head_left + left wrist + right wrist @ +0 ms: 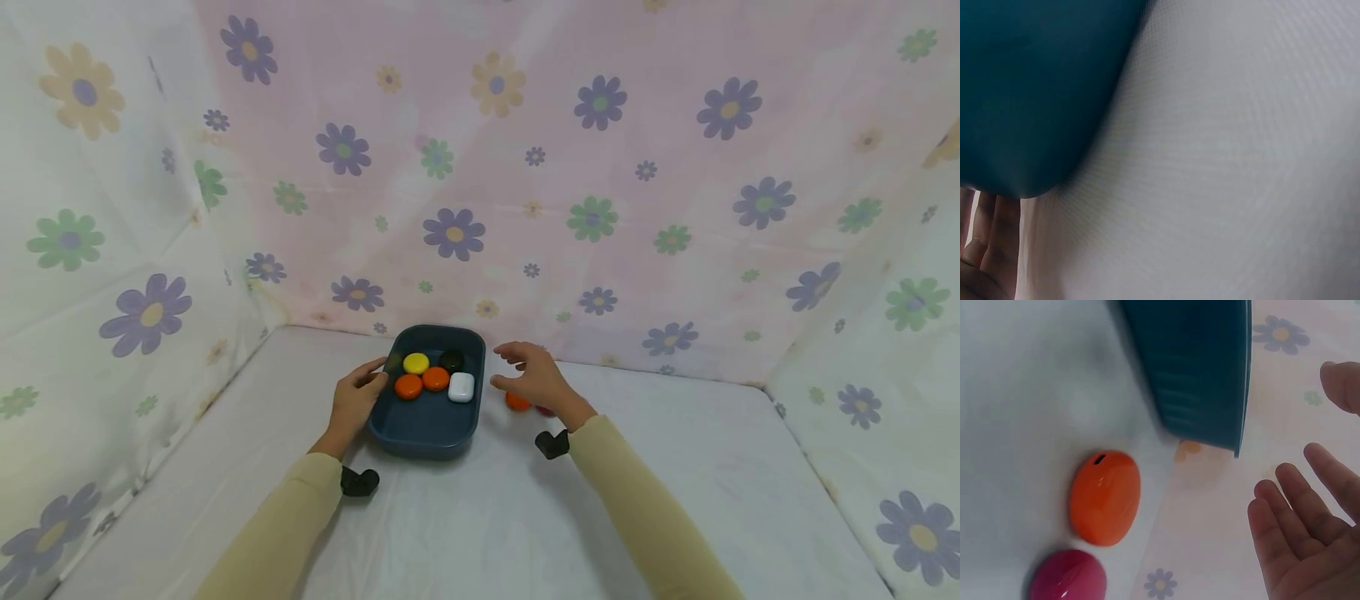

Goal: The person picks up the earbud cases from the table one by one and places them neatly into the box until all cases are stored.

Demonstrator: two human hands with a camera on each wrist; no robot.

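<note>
A dark blue-teal plastic bin (pixel 423 429) stands on the white cloth. Inside it lie a yellow piece (pixel 416 363), a black piece (pixel 452 360), two glossy orange pieces (pixel 408 387) and a white rounded-square piece (pixel 461 387). My left hand (pixel 357 406) rests against the bin's left side, its extended fingers (pixel 1004 240) touching the outer wall. To the right of the bin, my right hand (pixel 534 377) hovers with fingers spread and nothing in them. Below it sit an orange oval piece (pixel 1105 499) and a magenta piece (pixel 1069 578), partly covered by the hand in the head view.
White cloth (pixel 675 467) covers the work surface. A pink flower-print curtain (pixel 525 208) rises close behind the bin, and similar white flowered cloth hangs at the left (pixel 97 333) and right (pixel 885 350). Black wrist mounts (pixel 552 444) project below both hands.
</note>
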